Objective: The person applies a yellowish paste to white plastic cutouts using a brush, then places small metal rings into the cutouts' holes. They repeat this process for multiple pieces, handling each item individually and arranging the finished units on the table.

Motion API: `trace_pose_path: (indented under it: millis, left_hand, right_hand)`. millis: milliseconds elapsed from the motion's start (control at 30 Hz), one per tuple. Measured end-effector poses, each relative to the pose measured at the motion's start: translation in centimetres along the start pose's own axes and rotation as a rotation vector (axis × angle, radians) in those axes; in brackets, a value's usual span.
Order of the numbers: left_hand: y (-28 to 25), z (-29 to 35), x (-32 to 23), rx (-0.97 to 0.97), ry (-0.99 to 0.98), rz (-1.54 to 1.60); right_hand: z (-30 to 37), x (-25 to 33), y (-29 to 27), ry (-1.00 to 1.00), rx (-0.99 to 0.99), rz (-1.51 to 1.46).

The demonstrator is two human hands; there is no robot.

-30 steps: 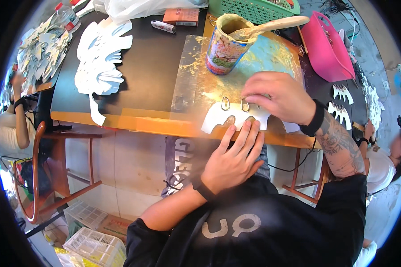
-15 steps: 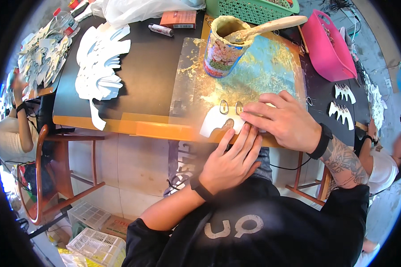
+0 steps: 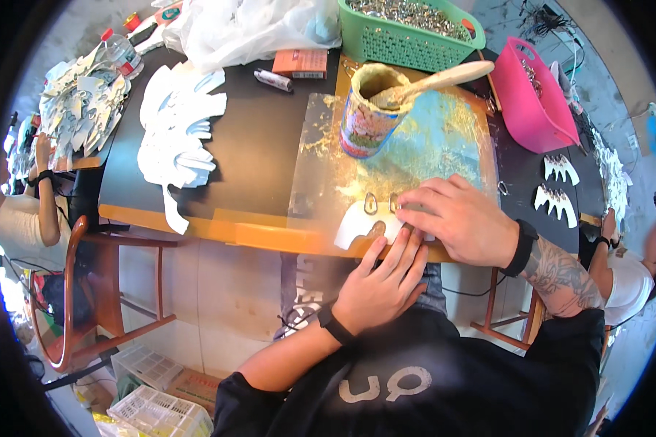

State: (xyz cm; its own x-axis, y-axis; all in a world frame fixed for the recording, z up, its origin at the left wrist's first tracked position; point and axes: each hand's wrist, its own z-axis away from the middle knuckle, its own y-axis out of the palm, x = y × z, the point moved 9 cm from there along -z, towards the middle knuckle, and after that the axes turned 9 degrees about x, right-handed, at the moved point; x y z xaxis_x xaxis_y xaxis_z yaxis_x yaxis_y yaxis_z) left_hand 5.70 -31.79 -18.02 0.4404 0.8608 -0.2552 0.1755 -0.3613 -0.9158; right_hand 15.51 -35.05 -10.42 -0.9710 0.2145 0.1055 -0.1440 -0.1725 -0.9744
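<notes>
A white scalloped piece [image 3: 351, 226] lies at the table's near edge, with a brown patch on its near side. Two oval metal rings stand out at its far edge; the left ring [image 3: 371, 204] shows whole, while the other ring [image 3: 393, 203] sits against my right fingertips. My left hand [image 3: 383, 285] has its fingers stretched flat over the near edge of the piece. Bent fingers of my right hand [image 3: 463, 222] close together over the right part of the piece, and what lies beneath them is hidden.
A glue-smeared tin [image 3: 368, 131] with a wooden-handled brush [image 3: 452, 76] stands on a stained board [image 3: 444, 146]. White cut pieces [image 3: 175, 131] are heaped left. Behind are a green basket [image 3: 408, 44] of metal parts and a pink basket [image 3: 536, 102]. Co-workers sit on both sides.
The view has tilted, so the table and its things sit lower in the picture. Both my hands stay at the white piece in nearly the same pose.
</notes>
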Motion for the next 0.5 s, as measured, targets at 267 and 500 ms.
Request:
trace_pose_path:
  millis: [267, 500]
  left_hand:
    - [-0.2, 0.2, 0.3, -0.002, 0.008, -0.018]
    - [0.3, 0.2, 0.5, -0.038, 0.049, -0.044]
  right_hand:
    - [-0.2, -11.7, -7.3, 0.277, -0.196, -0.274]
    - [-2.5, -24.5, -16.2, 0.449, -0.381, -0.005]
